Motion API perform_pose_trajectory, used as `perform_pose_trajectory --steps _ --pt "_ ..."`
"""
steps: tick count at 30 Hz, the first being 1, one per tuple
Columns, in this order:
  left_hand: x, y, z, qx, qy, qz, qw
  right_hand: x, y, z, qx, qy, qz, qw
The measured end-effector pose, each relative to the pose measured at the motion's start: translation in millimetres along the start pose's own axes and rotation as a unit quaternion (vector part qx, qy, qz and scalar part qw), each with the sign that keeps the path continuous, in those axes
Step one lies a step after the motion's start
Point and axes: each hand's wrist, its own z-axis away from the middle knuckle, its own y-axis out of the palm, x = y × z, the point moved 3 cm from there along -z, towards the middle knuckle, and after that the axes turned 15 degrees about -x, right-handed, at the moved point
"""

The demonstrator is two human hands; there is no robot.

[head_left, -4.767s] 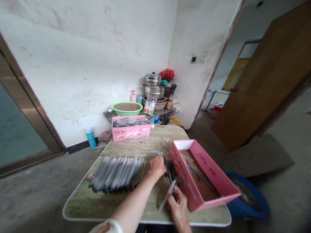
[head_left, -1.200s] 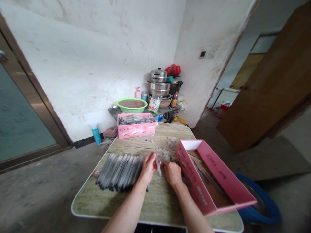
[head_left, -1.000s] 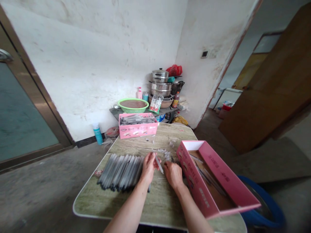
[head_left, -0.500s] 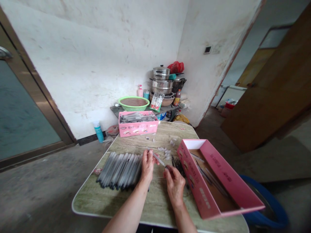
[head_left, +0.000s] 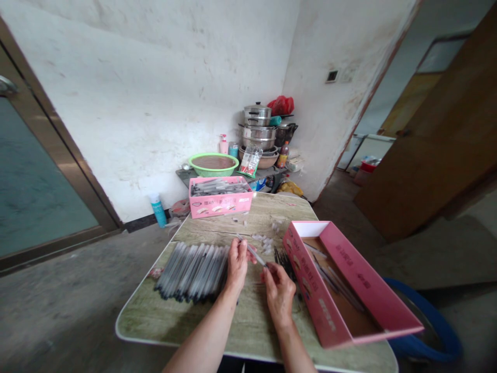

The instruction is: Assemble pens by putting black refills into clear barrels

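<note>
A slim translucent pen [head_left: 256, 255] is held slantwise over the table. My left hand [head_left: 236, 263] is closed on its far part, between thumb and fingers. The fingertips of my right hand [head_left: 280, 291] pinch its near end, which they mostly cover. Left of my left hand lies a row of similar clear pens [head_left: 190, 272] with dark ends toward me. Several small whitish pieces, like pen caps [head_left: 266, 244], are scattered beyond my hands. Beside my right hand are thin black pieces [head_left: 284, 261], partly hidden by the box next to them.
An open pink box [head_left: 326, 316] with a few pens stands on the table [head_left: 155, 326] at the right. Another pink box [head_left: 221, 207], full of pens, is at the far edge. Behind it are a green basin [head_left: 213, 168] and stacked steel pots [head_left: 258, 132].
Both hands keep their hold on the pen, almost in place. My right fingers have shifted slightly at its near end. The row of pens and the boxes stay where they were.
</note>
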Motion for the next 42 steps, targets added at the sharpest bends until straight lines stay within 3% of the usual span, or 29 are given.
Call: perform_pose_trajectory --steps 4,15,22,42 --pt "2 -0.3 0 -0.001 -0.020 -0.006 1.000 -2 0 0 0.009 -0.018 0.021 1.000" --pt "2 1.2 1 0.018 0.023 -0.014 0.999 1 -2 0 -0.014 0.016 -0.028 0.999" --pt "-1 4.1 4 0.024 0.047 -0.010 0.999 -3 -1 0 -0.004 -0.019 0.000 1.000" --pt "-1 5.5 5 0.028 0.026 0.017 0.999 -6 0 1 0.002 -0.023 0.040 0.999"
